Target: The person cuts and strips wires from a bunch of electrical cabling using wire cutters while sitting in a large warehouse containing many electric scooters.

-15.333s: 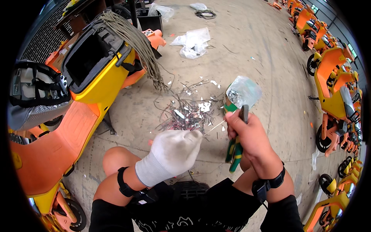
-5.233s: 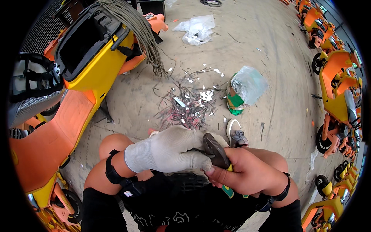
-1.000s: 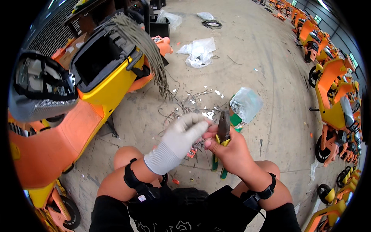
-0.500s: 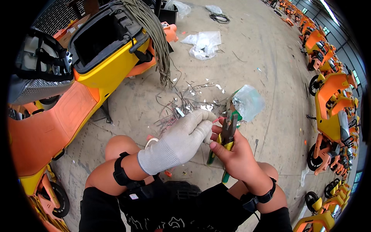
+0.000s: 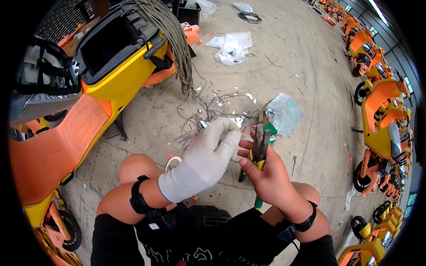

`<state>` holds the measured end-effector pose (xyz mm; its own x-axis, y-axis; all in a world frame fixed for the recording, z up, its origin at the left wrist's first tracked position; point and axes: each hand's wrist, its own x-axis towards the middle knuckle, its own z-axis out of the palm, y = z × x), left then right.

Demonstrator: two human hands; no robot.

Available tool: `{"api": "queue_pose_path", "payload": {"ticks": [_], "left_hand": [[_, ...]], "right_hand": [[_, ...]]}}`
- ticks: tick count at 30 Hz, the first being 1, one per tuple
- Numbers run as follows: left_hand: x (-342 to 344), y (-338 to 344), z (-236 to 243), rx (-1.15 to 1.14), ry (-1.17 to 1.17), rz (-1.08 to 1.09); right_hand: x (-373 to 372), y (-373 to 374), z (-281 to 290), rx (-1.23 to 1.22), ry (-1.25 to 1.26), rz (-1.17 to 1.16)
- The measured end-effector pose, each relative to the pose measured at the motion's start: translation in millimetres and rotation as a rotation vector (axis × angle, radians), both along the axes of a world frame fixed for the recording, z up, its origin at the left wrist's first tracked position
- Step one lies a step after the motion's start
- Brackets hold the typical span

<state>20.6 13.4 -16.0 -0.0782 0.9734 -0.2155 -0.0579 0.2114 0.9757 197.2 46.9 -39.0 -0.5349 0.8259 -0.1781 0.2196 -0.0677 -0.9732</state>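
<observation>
The gloved left hand (image 5: 208, 155) covers the near end of the thin red wire (image 5: 249, 127), so its start is hidden. The right hand (image 5: 266, 177) wraps around the pliers (image 5: 258, 148), hiding most of the handles. The cut wire bits (image 5: 208, 115) on the floor are too small to tell apart. The yellow and orange scooter (image 5: 88, 102) is cut off at the left edge.
</observation>
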Motion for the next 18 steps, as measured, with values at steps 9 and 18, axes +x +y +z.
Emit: {"api": "queue_pose_path", "payload": {"ticks": [9, 18], "left_hand": [[6, -3, -8, 0.076, 0.156, -0.061], [5, -3, -2, -0.018, 0.297, -0.195]], "right_hand": [[-1, -1, 8, 0.065, -0.08, 0.056], [3, -2, 5, 0.393, -0.27, 0.108]]}}
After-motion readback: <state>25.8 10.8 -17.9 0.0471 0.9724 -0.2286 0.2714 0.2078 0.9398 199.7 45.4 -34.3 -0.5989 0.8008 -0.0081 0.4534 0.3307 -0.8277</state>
